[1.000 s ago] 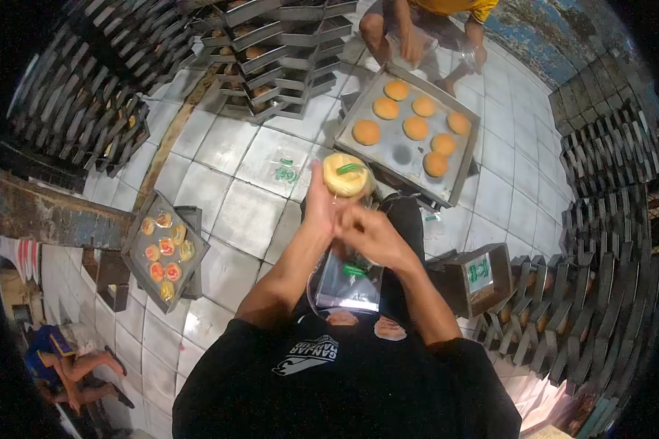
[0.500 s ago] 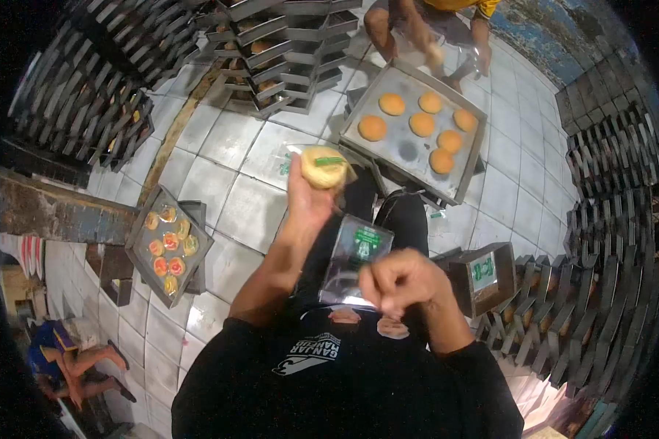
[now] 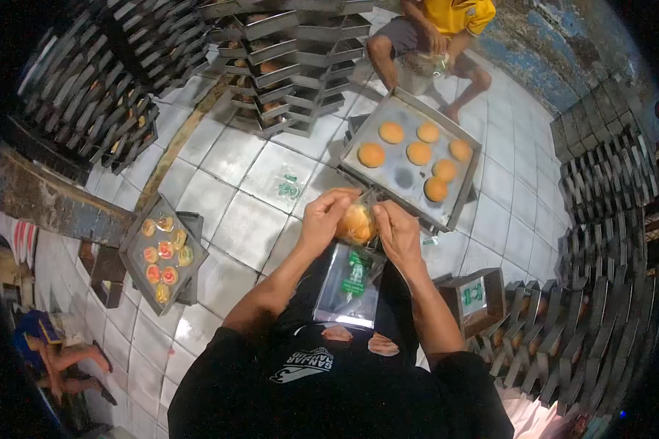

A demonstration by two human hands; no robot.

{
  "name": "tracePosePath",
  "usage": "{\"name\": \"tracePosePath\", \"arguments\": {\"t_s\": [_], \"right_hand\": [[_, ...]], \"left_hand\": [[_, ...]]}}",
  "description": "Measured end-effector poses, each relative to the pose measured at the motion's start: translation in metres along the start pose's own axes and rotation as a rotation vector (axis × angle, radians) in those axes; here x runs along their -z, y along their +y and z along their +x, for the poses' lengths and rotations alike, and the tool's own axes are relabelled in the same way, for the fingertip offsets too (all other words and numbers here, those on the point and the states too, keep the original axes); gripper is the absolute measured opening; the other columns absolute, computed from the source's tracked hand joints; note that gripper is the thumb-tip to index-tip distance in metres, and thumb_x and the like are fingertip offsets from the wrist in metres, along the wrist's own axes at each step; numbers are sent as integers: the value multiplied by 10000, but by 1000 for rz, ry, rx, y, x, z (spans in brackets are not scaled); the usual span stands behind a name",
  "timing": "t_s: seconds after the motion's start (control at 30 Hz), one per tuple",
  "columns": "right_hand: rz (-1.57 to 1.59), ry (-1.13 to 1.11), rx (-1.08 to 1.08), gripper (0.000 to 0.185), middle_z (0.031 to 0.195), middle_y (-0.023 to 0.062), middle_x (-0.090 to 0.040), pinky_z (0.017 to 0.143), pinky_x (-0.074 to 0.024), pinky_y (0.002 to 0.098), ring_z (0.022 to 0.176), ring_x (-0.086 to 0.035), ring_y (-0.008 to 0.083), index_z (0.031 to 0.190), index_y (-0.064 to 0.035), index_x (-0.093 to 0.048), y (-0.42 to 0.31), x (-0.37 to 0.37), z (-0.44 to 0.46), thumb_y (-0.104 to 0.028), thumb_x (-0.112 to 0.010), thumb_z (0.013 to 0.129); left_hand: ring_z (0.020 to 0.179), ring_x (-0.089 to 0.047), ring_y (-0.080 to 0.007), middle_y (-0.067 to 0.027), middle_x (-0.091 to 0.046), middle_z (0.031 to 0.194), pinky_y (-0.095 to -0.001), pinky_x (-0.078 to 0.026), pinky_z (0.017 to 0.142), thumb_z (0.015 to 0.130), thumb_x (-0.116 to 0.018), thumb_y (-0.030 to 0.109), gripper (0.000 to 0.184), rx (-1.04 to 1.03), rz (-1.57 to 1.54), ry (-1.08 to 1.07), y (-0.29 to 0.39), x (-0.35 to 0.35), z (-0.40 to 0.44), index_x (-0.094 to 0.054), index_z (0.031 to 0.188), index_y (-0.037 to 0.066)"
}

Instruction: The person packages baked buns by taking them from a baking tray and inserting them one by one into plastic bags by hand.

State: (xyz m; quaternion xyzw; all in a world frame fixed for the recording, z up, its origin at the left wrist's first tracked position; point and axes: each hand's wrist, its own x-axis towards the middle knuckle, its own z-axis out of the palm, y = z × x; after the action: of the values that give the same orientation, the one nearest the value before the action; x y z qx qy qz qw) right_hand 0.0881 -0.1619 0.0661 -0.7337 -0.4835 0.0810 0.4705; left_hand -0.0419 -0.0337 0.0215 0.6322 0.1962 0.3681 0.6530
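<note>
A golden bun in a clear plastic bag is held up above my lap, between both hands. My left hand pinches the bag at its upper left, and my right hand pinches it on the right. Both sets of fingers are closed on the plastic near the bag's mouth. On my lap lies a stack of clear bags with green print. Just beyond my hands, a metal tray holds several round golden buns.
To the left, a smaller tray carries several decorated breads. Stacked metal trays rise ahead, with more stacks at right. A metal box stands near my right elbow. A co-worker in a yellow shirt sits across the tray.
My left hand has drawn the bagged bun back toward me and turned it. My right hand has risen from my lap to grip the bag. The co-worker's hands have come together.
</note>
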Motion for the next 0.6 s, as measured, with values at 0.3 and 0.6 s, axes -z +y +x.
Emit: {"name": "tracePosePath", "arguments": {"t_s": [0.3, 0.6], "right_hand": [[419, -34, -430, 396, 660, -57, -515, 554, -361, 254, 623, -453, 53, 766, -27, -620, -1, 21, 17, -305, -602, 1047], [734, -149, -597, 315, 608, -69, -453, 446, -268, 222, 485, -352, 34, 783, -120, -564, 5, 22, 8, -295, -635, 1035]], "left_hand": [[633, -550, -33, -11, -662, 794, -205, -418, 561, 1061, -591, 273, 301, 267, -333, 359, 13, -3, 12, -651, 862, 55], [1016, -597, -183, -120, -622, 1109, -308, -468, 835, 1014, -616, 157, 283, -78, 214, 333, 25, 15, -12, -655, 815, -40]]}}
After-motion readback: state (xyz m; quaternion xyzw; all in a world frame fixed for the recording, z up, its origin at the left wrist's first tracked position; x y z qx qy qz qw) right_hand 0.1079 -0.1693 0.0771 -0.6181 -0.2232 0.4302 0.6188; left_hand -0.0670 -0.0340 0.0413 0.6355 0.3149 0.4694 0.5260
